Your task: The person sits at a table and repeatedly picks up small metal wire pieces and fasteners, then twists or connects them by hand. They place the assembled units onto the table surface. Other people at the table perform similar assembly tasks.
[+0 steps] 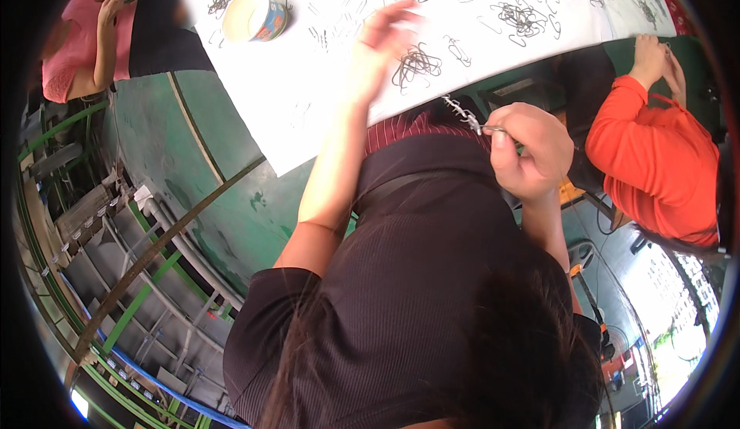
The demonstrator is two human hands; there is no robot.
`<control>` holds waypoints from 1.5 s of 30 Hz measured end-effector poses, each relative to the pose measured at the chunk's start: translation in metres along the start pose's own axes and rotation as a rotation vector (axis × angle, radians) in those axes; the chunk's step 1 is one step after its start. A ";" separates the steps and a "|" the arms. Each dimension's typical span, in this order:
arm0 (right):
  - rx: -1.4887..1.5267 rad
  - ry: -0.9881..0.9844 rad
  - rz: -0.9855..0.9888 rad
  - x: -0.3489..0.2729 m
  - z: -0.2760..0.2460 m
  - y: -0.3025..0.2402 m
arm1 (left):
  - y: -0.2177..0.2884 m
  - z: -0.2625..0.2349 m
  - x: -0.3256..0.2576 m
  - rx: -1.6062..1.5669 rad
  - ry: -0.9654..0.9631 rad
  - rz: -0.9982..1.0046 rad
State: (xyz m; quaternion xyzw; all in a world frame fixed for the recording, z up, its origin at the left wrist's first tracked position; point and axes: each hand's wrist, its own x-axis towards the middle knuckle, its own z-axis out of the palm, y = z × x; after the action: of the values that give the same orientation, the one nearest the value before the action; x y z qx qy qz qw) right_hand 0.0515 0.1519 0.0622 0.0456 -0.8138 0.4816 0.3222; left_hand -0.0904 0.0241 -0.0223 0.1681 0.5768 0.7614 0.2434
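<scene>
My right hand (pixel 532 151) is closed in a pinch on a thin metal wire, just off the near table edge. From that wire a chain-like string of small silvery pieces (pixel 462 113) slants up and left toward the edge. My left hand (pixel 381 40) hovers over the white tabletop (pixel 270 90), blurred by motion, its fingers stretched out and nothing visible in them. Beneath and beside it lies a tangled pile of dark wire hooks (pixel 417 65). A few more loose hooks (pixel 458 50) lie to the right of that pile.
A round tub (pixel 274 20) with a blue patterned side stands at the table's left. More hook piles (pixel 523 19) spread across the back and right. A person in orange (pixel 655 144) sits at my right; another in pink (pixel 81 43) is at the far left. Metal frames (pixel 154 275) stand lower left.
</scene>
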 end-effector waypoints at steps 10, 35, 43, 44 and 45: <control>0.028 0.008 0.073 -0.005 -0.005 0.004 | -0.040 -0.075 0.040 1.508 0.197 0.321; -0.123 0.060 0.248 -0.014 -0.001 0.029 | 0.031 0.042 -0.023 -0.065 -0.143 -0.314; -0.124 0.133 0.329 -0.026 0.014 0.034 | 0.037 0.055 -0.038 -0.017 -0.148 -0.279; -0.165 0.117 0.282 -0.025 0.013 0.034 | 0.038 0.053 -0.039 0.048 -0.166 -0.281; -0.205 0.101 0.234 -0.025 0.013 0.035 | 0.038 0.053 -0.038 0.126 -0.184 -0.207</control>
State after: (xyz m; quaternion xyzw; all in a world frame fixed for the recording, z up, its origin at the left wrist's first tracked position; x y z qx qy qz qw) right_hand 0.0518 0.1537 0.0175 -0.1068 -0.8412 0.4318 0.3074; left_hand -0.0369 0.0366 0.0304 0.1917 0.6129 0.6761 0.3614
